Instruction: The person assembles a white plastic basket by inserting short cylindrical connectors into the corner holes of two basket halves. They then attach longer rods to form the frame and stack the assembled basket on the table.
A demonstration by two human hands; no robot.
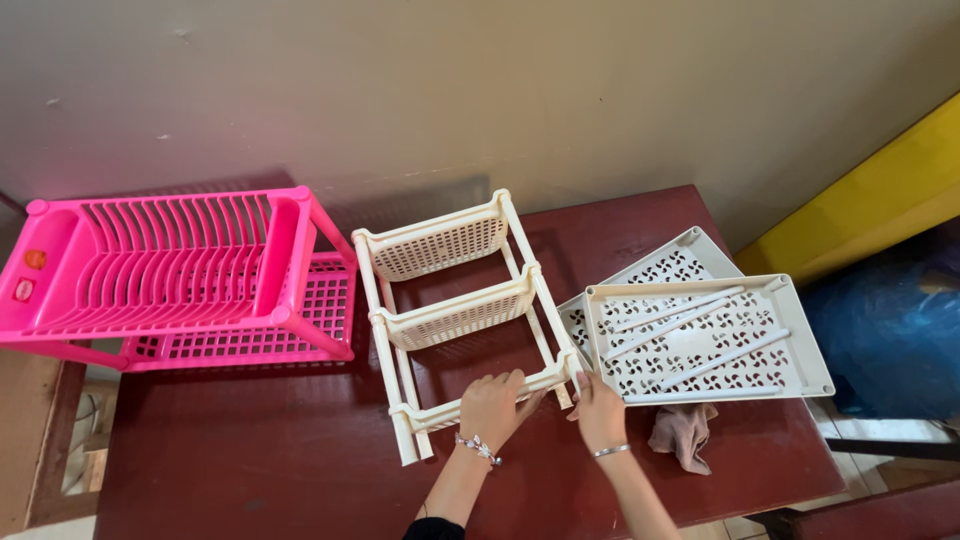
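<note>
Fingertips of left hand hidden over near shelf of cream plastic tiered rack, table centre, gripping it palm-down. Right hand pinches rack's near-right corner, beside cream perforated trays.

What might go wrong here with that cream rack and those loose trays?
The cream rack lies on its side with both hands at its near end, left hand and right hand; a hard push might pop its posts loose. The stacked trays overhang the table edge, so a bump could tip them and the loose rods off.
</note>
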